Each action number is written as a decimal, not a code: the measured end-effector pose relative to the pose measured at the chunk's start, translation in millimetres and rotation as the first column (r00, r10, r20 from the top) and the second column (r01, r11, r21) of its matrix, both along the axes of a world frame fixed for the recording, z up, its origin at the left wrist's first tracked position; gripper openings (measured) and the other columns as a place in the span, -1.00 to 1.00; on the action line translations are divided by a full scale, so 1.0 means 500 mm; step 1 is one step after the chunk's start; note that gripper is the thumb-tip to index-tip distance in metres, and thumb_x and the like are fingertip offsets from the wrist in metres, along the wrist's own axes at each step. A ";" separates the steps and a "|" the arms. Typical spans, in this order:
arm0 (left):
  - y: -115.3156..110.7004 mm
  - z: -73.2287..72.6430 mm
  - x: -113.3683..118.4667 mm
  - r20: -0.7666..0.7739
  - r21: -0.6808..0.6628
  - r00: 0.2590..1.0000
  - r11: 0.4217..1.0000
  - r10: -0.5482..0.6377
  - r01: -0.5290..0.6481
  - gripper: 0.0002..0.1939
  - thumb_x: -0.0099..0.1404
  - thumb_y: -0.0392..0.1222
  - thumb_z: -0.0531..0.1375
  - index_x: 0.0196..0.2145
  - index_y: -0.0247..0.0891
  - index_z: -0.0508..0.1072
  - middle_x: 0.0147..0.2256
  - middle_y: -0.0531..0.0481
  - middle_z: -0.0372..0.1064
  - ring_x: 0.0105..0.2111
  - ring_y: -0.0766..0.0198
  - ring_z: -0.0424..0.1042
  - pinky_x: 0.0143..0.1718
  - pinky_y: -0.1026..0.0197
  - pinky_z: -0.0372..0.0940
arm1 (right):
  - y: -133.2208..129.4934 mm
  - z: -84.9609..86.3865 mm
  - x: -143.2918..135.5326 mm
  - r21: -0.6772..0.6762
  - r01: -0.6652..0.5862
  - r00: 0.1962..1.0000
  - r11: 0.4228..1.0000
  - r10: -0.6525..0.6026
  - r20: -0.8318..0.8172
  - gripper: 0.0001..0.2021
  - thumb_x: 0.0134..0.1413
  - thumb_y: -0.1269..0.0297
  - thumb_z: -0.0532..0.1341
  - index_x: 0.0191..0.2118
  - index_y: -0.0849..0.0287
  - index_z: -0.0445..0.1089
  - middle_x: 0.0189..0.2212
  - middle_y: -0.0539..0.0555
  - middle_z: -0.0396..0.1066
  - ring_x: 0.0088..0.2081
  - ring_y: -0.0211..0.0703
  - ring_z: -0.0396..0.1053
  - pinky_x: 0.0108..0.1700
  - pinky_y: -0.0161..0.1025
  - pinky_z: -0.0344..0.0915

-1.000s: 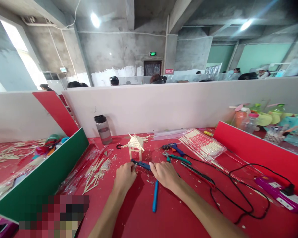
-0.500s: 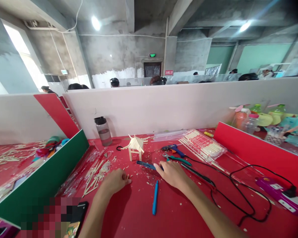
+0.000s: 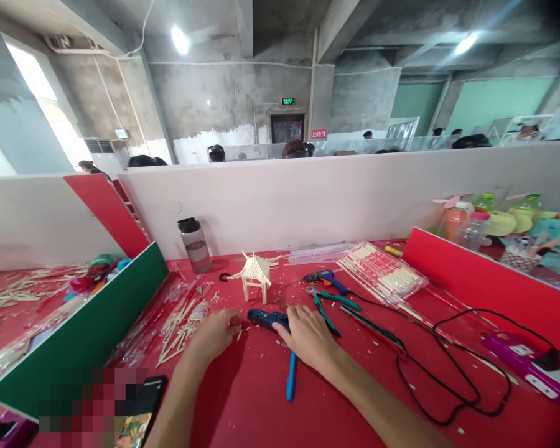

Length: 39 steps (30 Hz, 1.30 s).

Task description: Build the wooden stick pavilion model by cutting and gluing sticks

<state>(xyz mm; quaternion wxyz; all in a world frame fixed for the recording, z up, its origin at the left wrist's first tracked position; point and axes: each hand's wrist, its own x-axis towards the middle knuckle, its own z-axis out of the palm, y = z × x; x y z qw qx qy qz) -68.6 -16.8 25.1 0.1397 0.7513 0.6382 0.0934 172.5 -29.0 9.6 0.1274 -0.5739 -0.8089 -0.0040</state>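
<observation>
My right hand (image 3: 310, 333) lies over a dark blue pliers-like tool (image 3: 264, 318), fingers closed around its handle end. The tool's head points left, and its other end is hidden under the palm. Just left of it, my left hand (image 3: 217, 333) hovers low over the table with its fingers curled; whatever is in them, if anything, is too small to tell. Behind the tool stands a small pavilion made of thin wooden sticks (image 3: 256, 274), upright on its posts. A blue pen (image 3: 291, 378) lies in front, partly under the right hand.
Diagonal pliers (image 3: 340, 300), a blue glue gun (image 3: 329, 280), a craft knife (image 3: 373, 326) and a pack of sticks (image 3: 382, 270) lie right, with a black cable (image 3: 434, 348) and purple power strip (image 3: 525, 364). Left are loose sticks (image 3: 177, 336), a bottle (image 3: 196, 249) and a phone (image 3: 144, 407).
The right hand has drawn the dark blue tool slightly left and nearer, and turned it; it now covers the pen's top. The left hand has shifted slightly up and left.
</observation>
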 end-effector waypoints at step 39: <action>-0.016 0.011 0.096 0.695 0.186 0.686 0.975 -0.218 0.121 -0.75 0.40 -0.02 0.10 -0.27 -0.26 0.41 -0.34 -0.01 0.42 -0.33 0.25 0.39 -0.29 0.26 0.27 | -0.001 0.001 0.006 0.058 -0.203 0.920 0.977 0.211 -0.331 -0.65 0.21 0.08 0.23 0.03 0.15 0.41 -0.07 0.20 0.43 0.02 0.12 0.35 0.09 -0.01 0.23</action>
